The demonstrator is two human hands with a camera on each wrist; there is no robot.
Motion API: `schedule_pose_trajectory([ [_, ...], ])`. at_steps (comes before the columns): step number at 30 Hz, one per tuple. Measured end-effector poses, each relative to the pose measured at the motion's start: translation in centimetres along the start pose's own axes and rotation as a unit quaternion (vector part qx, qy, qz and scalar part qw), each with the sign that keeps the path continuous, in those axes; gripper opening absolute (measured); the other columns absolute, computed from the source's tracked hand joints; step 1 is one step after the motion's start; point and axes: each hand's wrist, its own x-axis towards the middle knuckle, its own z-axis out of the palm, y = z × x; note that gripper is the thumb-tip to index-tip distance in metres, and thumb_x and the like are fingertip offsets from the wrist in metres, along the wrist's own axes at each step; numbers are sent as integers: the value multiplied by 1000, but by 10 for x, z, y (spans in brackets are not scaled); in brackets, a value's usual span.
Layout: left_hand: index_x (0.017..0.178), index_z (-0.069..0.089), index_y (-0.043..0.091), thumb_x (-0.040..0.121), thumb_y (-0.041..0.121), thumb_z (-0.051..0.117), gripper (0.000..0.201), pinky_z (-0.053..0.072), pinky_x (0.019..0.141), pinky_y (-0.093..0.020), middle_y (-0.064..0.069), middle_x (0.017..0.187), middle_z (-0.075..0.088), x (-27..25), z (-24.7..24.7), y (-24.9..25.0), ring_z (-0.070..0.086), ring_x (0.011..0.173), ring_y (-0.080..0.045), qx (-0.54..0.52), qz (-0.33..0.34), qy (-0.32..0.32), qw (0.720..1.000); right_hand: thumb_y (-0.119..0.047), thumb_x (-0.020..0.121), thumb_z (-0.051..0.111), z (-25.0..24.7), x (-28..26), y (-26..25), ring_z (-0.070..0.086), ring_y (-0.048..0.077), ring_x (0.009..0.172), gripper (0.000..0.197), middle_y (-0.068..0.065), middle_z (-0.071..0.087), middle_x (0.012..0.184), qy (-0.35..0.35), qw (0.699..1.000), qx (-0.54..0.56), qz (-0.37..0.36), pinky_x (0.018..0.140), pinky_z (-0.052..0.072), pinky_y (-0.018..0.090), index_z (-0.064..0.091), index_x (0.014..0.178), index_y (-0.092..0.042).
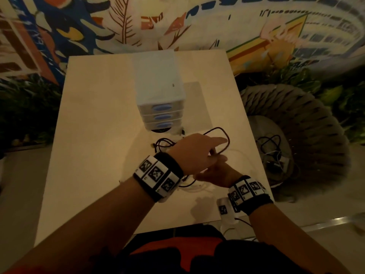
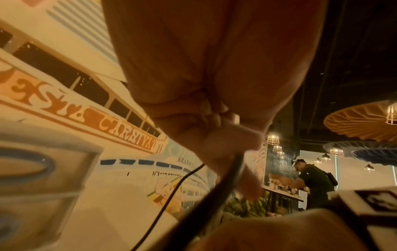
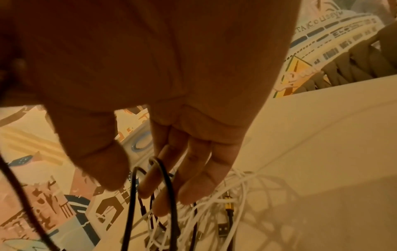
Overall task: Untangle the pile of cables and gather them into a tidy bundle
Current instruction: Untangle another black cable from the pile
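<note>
Mid-untangle: left hand (image 1: 194, 153) pinches black cable (image 2: 212, 193); right hand (image 3: 171, 76), fingers (image 3: 201, 169) loose, carries black loops (image 3: 169, 183). Next: ease it clear of white cables (image 3: 242, 185).

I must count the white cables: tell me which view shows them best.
The right wrist view: the white cables lie tangled on the table under the right hand, close and clear. The head view shows only faint, half-hidden loops; the left wrist view shows only black cable.
</note>
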Motion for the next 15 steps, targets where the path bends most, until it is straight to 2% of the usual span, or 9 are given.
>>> schedule_pose_trajectory([
  [2,147,49,32,97,51,58,55,53,92,-29,10,128,68,3,5,-7,68,97,-7,-36,-18,-10,999,-14,88,78,0,-3,-1,63,-11,75,31,-19,65,90,-45,998,42,14,67,44,3,58,103,-32],
  [3,142,56,31,98,51,56,48,54,92,-28,11,131,67,2,4,-11,69,95,-5,-56,-24,11,998,-29,89,78,1,-3,-1,64,-12,78,25,-16,68,95,-43,998,47,19,69,47,6,60,103,-38],
  [5,126,67,28,104,41,50,31,57,79,-24,10,123,71,-1,-3,-21,71,85,-5,-137,-44,91,985,-54,88,66,4,0,-1,69,1,86,26,-8,71,102,-7,996,92,10,73,50,16,60,112,-46],
  [6,121,69,26,106,34,48,27,56,69,-20,9,112,73,-4,-9,-28,71,77,-4,-195,-68,134,969,-59,90,57,5,5,1,70,10,85,29,-4,73,99,22,991,130,21,72,49,20,61,116,-44],
  [8,111,69,21,107,27,46,25,49,56,-13,7,94,72,-14,-23,-44,68,66,-1,-256,-129,187,940,-48,103,42,4,14,7,70,17,78,30,0,75,90,82,980,173,58,70,47,28,67,114,-34],
  [9,107,70,20,107,28,45,26,48,56,-13,8,90,72,-20,-28,-58,66,63,-1,-224,-156,193,943,-36,107,39,2,18,10,70,17,74,31,1,75,86,106,975,182,68,69,46,31,69,111,-29],
  [11,100,72,22,106,32,44,30,53,65,-25,6,85,73,-35,-31,-92,67,68,-9,-106,-206,154,960,-17,106,37,-3,22,13,69,19,69,32,4,74,82,125,963,228,78,68,45,33,69,107,-22],
  [12,96,72,21,105,33,44,31,55,73,-32,3,86,73,-43,-27,-108,67,73,-15,-60,-236,121,962,-16,105,37,-6,22,12,69,21,69,31,6,74,83,122,954,260,85,68,45,34,68,107,-19],
  [15,101,69,22,101,49,46,36,53,83,-39,1,96,70,-64,-4,-141,65,89,-24,11,-315,22,949,-30,105,43,-12,19,9,67,21,72,30,5,72,85,116,943,299,93,72,47,35,66,117,-15],
])
